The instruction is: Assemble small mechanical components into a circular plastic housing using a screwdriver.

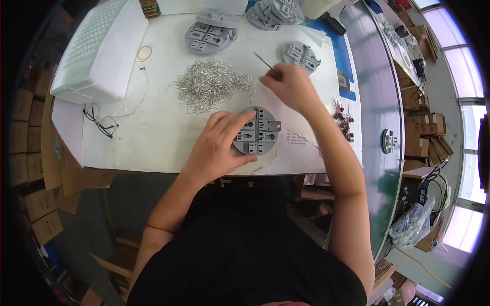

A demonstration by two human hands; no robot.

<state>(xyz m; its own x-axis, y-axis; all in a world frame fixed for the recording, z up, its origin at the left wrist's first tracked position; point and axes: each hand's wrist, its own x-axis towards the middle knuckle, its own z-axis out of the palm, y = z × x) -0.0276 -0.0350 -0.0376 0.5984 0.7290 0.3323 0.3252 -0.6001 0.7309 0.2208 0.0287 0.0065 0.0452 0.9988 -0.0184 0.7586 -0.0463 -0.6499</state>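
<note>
My left hand (218,140) is closed around the left side of a round grey plastic base (259,137), which lies flat near the table's front edge. Slots and small raised blocks divide its face, and a tab sticks out on its right. Farther back and to the right, my right hand (292,86) is raised, pinching a slim pointed metal tool (263,60); its grip end is hidden in the fingers. Left of that hand lies a heap of small bent metal wire clips (209,84). Just beyond it rests another grey base (301,55).
Stacked grey bases (212,33) and more bases (275,13) stand at the back. A white foam block (102,48) fills the left, with eyeglasses (100,121) and a rubber band (144,53) near it. Small wired parts (343,120) lie right of my right forearm.
</note>
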